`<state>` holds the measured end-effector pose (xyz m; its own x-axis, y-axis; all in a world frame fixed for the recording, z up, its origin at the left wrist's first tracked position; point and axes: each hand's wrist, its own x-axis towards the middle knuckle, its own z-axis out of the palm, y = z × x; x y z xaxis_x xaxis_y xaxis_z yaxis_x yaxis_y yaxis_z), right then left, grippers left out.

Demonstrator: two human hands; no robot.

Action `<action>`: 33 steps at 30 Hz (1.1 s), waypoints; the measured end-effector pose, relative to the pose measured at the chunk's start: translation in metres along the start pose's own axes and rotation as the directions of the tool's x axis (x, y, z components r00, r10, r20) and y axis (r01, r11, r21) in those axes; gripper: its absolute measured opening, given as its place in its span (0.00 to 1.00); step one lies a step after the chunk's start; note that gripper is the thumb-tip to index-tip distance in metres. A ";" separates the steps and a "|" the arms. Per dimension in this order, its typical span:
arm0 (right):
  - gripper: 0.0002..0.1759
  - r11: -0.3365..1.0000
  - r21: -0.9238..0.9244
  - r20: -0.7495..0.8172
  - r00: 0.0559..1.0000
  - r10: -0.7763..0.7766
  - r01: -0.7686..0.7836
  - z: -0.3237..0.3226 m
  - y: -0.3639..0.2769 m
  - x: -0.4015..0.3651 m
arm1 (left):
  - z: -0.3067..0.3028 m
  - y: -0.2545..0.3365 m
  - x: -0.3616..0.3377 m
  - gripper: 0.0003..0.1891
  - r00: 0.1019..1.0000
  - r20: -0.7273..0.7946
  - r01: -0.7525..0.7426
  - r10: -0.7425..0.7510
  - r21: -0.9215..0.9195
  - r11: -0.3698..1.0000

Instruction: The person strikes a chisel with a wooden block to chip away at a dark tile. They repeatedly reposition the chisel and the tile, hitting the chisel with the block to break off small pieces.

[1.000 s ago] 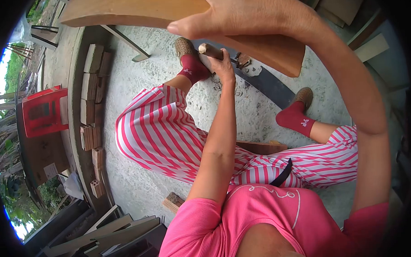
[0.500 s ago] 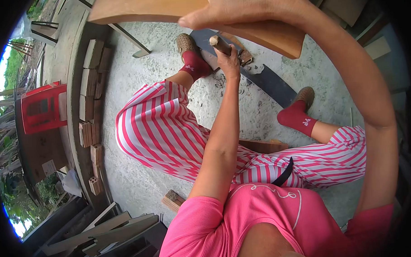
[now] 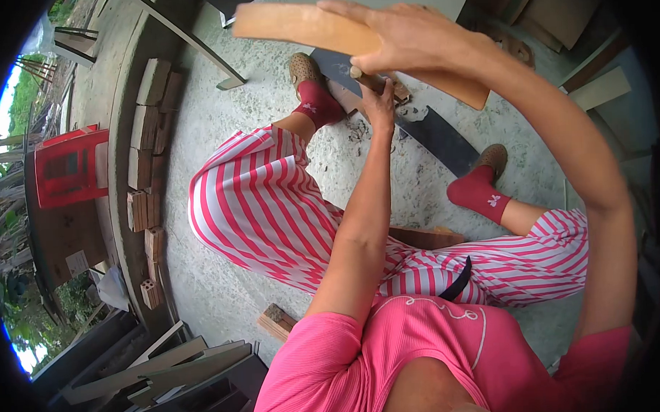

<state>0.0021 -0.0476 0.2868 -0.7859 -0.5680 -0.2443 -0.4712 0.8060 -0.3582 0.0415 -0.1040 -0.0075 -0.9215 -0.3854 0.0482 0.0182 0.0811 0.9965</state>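
Observation:
My left hand [image 3: 379, 102] is closed round a short round wooden handle [image 3: 368, 80], whose pale end points up; the tool's far end cannot be made out. My right hand [image 3: 419, 39] grips a curved, light brown wooden board [image 3: 302, 25] held up in front of me, thumb on the near side and fingers over the upper edge. The board crosses above the handle and partly hides what lies below. Beneath my hands is a dark flat sheet [image 3: 444, 140] with a broken edge, on the concrete floor [image 3: 253, 100] among small chips.
Both feet rest on the floor beside the dark sheet. Bricks [image 3: 142, 147] line a low ledge at left, near a red plastic object [image 3: 70, 168]. Wooden boards [image 3: 168, 371] are stacked at lower left. A brick piece [image 3: 276, 323] lies near my left elbow; more panels stand at upper right.
The curved board and my right hand have shifted right and slightly down. My left hand has moved a little right and down with the handle.

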 end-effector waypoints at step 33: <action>0.50 0.392 0.911 -0.207 0.678 0.705 -0.129 0.113 0.089 -0.219 | -0.013 0.005 0.037 0.14 0.973 0.231 -0.014 0.004 0.042 0.999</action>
<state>0.1777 0.1299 0.2068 -0.9483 0.2173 -0.2314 0.2814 0.2381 -0.9296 0.0121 -0.1300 0.0005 -0.9862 -0.1619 0.0350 0.0148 0.1247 0.9921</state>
